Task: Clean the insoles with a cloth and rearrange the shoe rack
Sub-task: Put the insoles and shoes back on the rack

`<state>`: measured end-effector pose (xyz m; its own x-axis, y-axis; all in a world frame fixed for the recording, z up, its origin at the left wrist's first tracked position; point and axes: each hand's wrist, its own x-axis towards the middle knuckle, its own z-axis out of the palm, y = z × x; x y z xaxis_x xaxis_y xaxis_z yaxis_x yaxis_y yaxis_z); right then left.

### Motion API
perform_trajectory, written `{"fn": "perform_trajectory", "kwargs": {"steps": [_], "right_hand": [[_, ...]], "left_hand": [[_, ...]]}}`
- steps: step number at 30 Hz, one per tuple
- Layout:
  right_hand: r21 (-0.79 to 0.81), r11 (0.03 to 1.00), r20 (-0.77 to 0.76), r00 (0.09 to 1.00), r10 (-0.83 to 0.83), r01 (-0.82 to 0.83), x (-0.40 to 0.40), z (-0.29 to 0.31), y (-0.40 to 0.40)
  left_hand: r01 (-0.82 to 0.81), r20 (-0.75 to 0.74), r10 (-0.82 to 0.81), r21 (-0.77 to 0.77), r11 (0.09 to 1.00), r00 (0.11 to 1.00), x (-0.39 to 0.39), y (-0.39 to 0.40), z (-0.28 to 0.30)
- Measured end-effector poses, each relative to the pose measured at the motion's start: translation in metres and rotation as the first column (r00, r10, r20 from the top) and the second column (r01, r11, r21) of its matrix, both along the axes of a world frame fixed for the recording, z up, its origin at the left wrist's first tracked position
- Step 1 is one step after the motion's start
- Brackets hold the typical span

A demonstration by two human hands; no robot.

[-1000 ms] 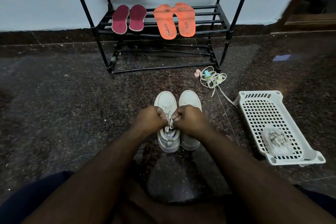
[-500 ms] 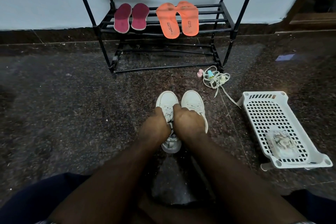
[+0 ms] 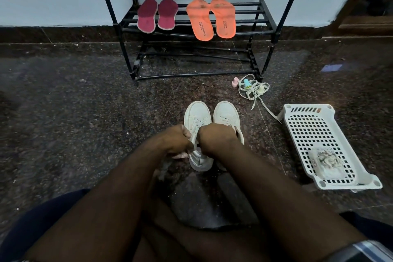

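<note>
Fingers of left hand (image 3: 177, 142) and right hand (image 3: 217, 139) curled on the left white lace-up sneaker (image 3: 198, 134); best to spread the opening wide, keeping the heel planted on the floor.

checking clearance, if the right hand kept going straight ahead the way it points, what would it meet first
The right hand points away from the person, over the right white shoe. That shoe's toe comes first, then bare floor up to the shoe rack. Depth is hard to judge.
</note>
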<state>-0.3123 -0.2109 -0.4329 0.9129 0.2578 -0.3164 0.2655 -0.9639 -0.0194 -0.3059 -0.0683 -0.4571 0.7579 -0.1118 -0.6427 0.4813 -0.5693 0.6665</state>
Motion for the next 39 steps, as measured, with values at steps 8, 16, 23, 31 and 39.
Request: {"fn": "perform_trajectory", "kwargs": {"steps": [8, 16, 23, 31, 39], "right_hand": [[0.494, 0.827, -0.085, 0.961, -0.264, 0.27, 0.007, 0.019, -0.024], [0.751, 0.435, -0.337, 0.855, -0.394, 0.497, -0.004, -0.01, -0.044], [0.586, 0.769, -0.035, 0.956, -0.29, 0.255, -0.005, -0.009, -0.034], [0.123, 0.977, 0.19, 0.962, -0.195, 0.174, 0.012, -0.019, -0.003], [0.272, 0.938, -0.021, 0.976, -0.216, 0.213, 0.016, -0.014, -0.015]], "left_hand": [[0.057, 0.186, -0.066, 0.054, 0.997, 0.98, 0.003, 0.004, 0.003], [0.047, 0.36, -0.163, 0.31, 0.949, 0.918, -0.001, -0.016, 0.001], [0.009, 0.431, -0.175, 0.361, 0.933, 0.885, -0.008, -0.028, 0.001], [0.147, 0.292, -0.22, 0.254, 0.956, 0.931, -0.003, -0.014, 0.008], [0.057, 0.312, -0.153, 0.297, 0.953, 0.938, -0.002, -0.016, 0.004]]}}
